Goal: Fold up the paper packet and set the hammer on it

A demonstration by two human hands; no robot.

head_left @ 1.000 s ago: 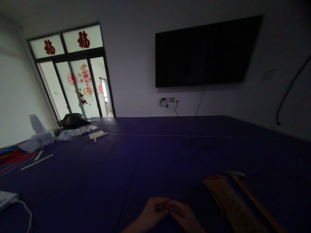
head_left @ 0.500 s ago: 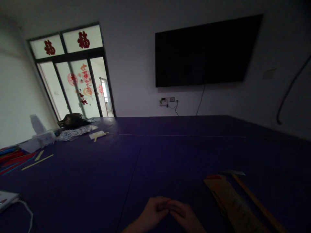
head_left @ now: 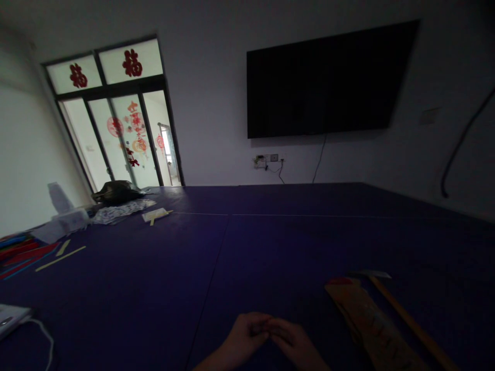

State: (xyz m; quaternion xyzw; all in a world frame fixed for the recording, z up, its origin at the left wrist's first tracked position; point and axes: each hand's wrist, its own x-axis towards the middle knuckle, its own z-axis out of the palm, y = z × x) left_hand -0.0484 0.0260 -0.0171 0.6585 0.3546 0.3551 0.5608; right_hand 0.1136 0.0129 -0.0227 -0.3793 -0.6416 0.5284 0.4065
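Note:
My left hand [head_left: 244,337] and my right hand [head_left: 293,341] meet at the near edge of the view, low over the dark blue table [head_left: 154,288]. The fingers of both are curled in, and their tips touch each other. Nothing shows between them, though the dim light hides the inner side of the palms. To the right of my right hand lies a long brown package [head_left: 373,319] with a red end. Beside it lies a tool with a long wooden handle [head_left: 410,322] and a thin grey metal head [head_left: 377,273]. Neither hand touches these.
At the left lie red and blue strips [head_left: 27,255], yellow strips [head_left: 61,258], a clear plastic box [head_left: 71,220] and a black bag [head_left: 118,191]. A white device [head_left: 13,317] with a white cord sits near left. A television [head_left: 328,82] hangs on the far wall.

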